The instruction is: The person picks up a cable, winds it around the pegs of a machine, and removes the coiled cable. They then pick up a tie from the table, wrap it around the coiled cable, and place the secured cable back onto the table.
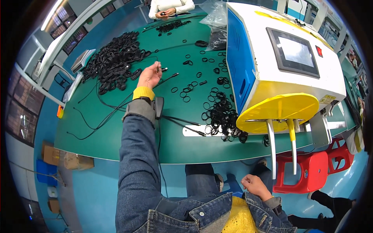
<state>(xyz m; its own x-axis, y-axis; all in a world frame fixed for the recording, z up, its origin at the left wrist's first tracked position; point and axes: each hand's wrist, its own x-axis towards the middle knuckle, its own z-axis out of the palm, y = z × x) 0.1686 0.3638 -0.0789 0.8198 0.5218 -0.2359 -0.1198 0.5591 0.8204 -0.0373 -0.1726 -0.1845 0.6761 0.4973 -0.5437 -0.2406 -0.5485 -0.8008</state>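
Observation:
Over the middle-left of the green table, my left hand (149,76) is closed, its fingertips pinching what looks like a thin black cable (157,69). A cable end with a light metal tip lies just right of the fingers. Other black cables (110,113) trail across the table on both sides of my wrist. My right hand (256,185) is below the table edge near my lap, its fingers loosely curled with nothing visible in them. Left of my left hand is a big heap of coiled black cables (112,62). Small black rings (219,110) are piled and scattered to its right.
A white and blue machine (287,50) with a screen, a yellow disc (278,112) and rods jutting out stands on the right. A clear plastic bag (215,33) lies beside it. Across the table (97,145), another person's hands (166,14) work. Red stools (307,173) stand below right.

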